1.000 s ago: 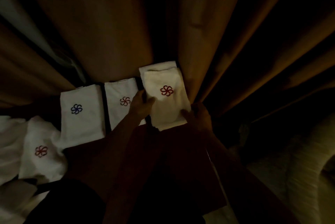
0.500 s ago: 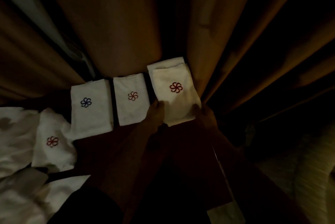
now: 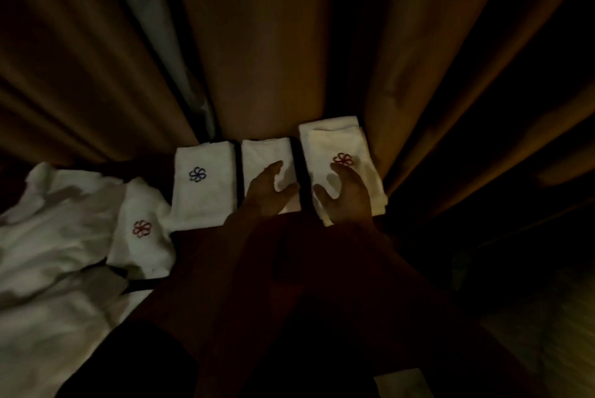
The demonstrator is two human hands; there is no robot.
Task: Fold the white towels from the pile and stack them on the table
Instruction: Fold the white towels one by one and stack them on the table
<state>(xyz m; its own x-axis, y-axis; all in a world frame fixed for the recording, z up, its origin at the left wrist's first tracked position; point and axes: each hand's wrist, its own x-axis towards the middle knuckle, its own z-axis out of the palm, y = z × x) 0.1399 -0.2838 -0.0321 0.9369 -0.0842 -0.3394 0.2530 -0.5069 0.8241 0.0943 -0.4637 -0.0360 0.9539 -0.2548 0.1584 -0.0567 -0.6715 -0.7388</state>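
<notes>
Head view gives me the loose pile of white towels (image 3: 58, 252) sprawled at nine o'clock; it looks soft, light and floppy, so I'd lift the next one by two corners of one edge. Toward twelve on the dark surface (image 3: 209, 256) sit the blue-flower towel (image 3: 203, 191), middle towel (image 3: 262, 153) and red-flower stack (image 3: 338, 140). My left hand (image 3: 267, 195) and right hand (image 3: 346, 198) hang over the last two, each grip apart, fingers spread, holding nothing.
</notes>
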